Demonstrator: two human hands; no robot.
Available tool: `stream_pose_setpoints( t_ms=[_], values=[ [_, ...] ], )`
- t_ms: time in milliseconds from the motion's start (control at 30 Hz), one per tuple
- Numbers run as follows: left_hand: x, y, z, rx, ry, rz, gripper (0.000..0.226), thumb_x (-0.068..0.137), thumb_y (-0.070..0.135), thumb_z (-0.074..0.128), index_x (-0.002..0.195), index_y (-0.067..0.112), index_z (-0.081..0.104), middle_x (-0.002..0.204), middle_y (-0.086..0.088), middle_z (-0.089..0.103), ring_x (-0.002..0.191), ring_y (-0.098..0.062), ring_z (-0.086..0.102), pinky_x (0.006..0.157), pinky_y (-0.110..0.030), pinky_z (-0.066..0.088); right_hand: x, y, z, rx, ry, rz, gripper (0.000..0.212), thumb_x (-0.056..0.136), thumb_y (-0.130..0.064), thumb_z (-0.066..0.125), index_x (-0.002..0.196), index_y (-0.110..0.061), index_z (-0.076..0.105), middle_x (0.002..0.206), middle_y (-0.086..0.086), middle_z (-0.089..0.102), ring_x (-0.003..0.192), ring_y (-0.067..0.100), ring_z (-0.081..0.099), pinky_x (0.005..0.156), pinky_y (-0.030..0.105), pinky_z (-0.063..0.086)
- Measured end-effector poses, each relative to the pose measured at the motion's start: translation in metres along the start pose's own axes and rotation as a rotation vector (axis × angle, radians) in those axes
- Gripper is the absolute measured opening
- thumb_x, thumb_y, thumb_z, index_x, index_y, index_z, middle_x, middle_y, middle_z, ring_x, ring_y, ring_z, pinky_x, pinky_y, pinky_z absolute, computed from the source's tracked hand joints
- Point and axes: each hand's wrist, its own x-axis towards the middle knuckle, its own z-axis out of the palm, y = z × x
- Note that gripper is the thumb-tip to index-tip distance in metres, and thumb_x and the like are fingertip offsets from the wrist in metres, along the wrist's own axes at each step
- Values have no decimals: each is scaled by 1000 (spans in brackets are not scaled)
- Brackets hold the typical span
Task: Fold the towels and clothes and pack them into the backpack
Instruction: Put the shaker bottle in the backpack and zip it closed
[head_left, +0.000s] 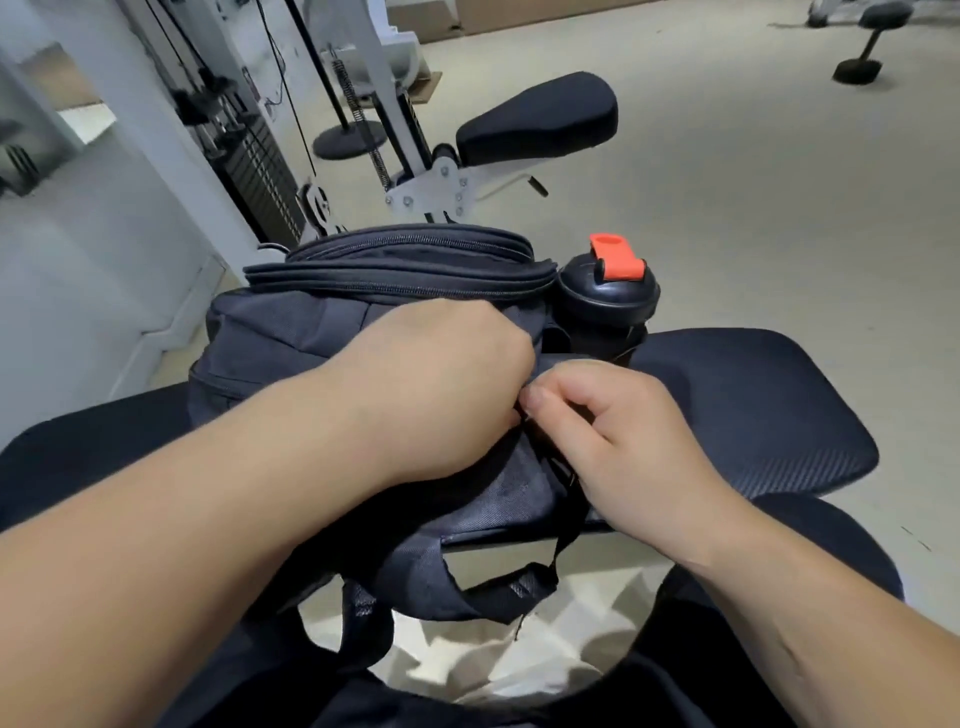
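A dark navy backpack (322, 322) lies on a black padded bench (769, 405) in front of me, its zipped top facing away. My left hand (441, 389) presses down on the backpack's upper panel, fingers curled into the fabric. My right hand (623, 441) is right beside it, thumb and fingers pinched on something small and dark at the backpack's side, likely a zipper pull or strap. The shoulder straps (493, 587) hang toward me. A white cloth (493, 660) lies below the straps, between my knees. What is inside the backpack is hidden.
A black shaker bottle with an orange flip cap (608, 291) stands in the backpack's right side pocket. Behind are a white cable machine with a weight stack (260, 156) and a black seat pad (540, 117). Pale floor lies to the right.
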Motion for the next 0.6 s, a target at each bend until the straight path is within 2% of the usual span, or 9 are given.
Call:
stream_pose_setpoints(
  t_ms=[100,200,300,367,467,600],
  values=[
    [-1,-4,3,-45,2,16,43,91,51,56,69,23,33,72,5,40,82,-29,59,65,-35,39,3,10,-5,-80,8,-80,34,98,-30,56,70,-10,61,77,1,57,80,21,57,73,41,45],
    [-8,-21,-2,-101,61,25,39,86,55,55,66,25,40,69,7,47,72,-25,52,63,-34,38,11,17,-11,-118,30,-107,31,97,-28,57,73,-11,65,80,0,61,83,22,59,79,42,46],
    [-21,-49,-15,-117,88,19,34,80,54,54,66,22,54,62,8,54,62,-21,50,59,-32,40,21,31,-24,-61,138,8,28,97,-27,59,75,-11,66,78,1,64,81,16,60,76,36,46],
    [-27,-59,-20,-127,70,-29,33,79,51,59,63,22,56,58,10,52,58,-14,48,57,-30,36,23,38,-29,-39,180,79,30,98,-25,61,69,-15,61,70,-2,59,71,11,55,68,29,41],
    [-21,-49,-19,-56,-14,-61,37,81,48,63,62,19,49,60,7,48,62,-21,47,60,-32,39,21,40,-22,-63,185,130,38,98,-25,61,63,-15,53,62,0,54,64,15,50,62,31,38],
    [11,-11,-18,9,-1,-121,52,77,72,53,75,20,47,72,3,48,74,-26,49,65,-34,40,18,37,-19,-73,206,121,38,98,-26,61,63,-14,53,61,1,54,65,18,52,64,35,42]
  ],
)
